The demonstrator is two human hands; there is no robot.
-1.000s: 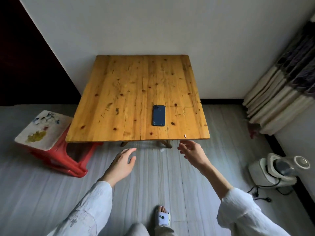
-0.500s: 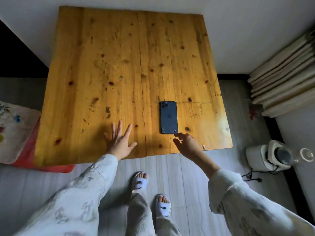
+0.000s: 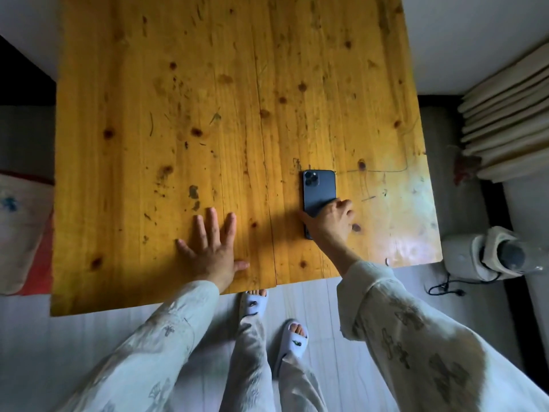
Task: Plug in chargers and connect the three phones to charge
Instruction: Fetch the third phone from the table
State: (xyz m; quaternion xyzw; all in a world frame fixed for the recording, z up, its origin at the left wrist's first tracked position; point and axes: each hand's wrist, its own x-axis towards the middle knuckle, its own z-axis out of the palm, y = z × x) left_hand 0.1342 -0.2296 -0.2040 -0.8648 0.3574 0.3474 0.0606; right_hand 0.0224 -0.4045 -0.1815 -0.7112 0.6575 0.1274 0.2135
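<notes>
Dark blue flat phone (image 3: 318, 188) lies face down near the yellow wooden table's (image 3: 208, 84) front edge. Right hand (image 3: 329, 224) grasps its sides; left hand (image 3: 212, 248) presses flat, fingers spread.

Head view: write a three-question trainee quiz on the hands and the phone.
1. True or false: the left hand lies flat on the wooden table.
2. The right hand is on: A) a blender B) the dark phone C) a stool.
3. Fill in: the phone lies camera side ___.

Key: 1 true; 2 B; 3 up.
</notes>
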